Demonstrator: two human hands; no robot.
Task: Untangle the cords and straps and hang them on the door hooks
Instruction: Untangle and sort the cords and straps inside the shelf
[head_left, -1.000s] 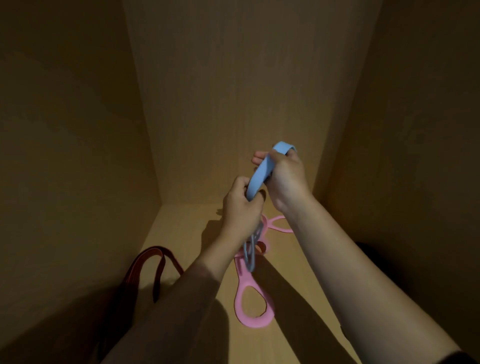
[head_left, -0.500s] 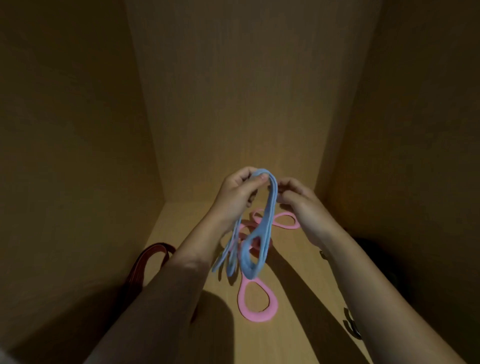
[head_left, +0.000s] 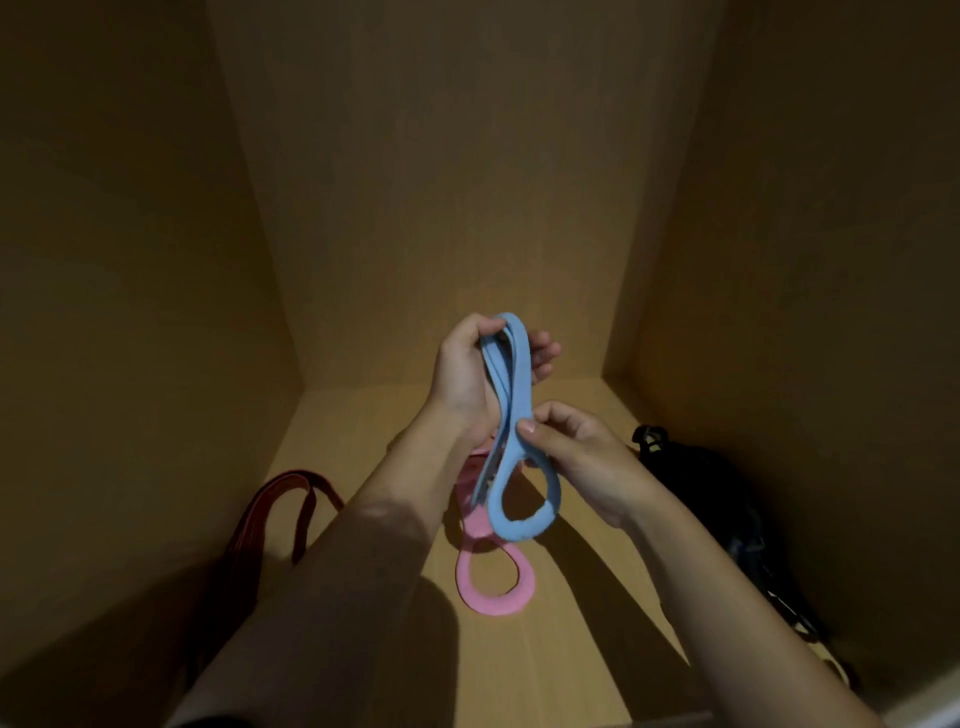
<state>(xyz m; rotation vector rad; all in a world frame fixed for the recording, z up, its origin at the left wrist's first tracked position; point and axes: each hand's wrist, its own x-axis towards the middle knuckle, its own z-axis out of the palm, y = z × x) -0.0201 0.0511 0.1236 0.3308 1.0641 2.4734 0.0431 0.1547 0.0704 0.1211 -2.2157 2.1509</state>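
Observation:
A light blue looped strap (head_left: 511, 415) hangs in the air inside a wooden cabinet. My left hand (head_left: 467, 371) grips its upper end, fingers curled round the folded bands. My right hand (head_left: 571, 447) pinches the strap at its narrow middle, with a wide blue loop dangling below. Beneath it, a pink looped strap (head_left: 493, 577) lies on the cabinet floor, partly hidden by my left forearm. No door hooks are in view.
A dark red strap (head_left: 291, 499) lies on the floor at the left wall. A black strap bundle with buckles (head_left: 727, 509) sits against the right wall. Wooden cabinet walls (head_left: 467, 182) close in on three sides.
My left hand has kept the top of the blue strap and risen slightly. My right hand moved down from the top to pinch the strap's middle. The view tilted, showing the black bundle.

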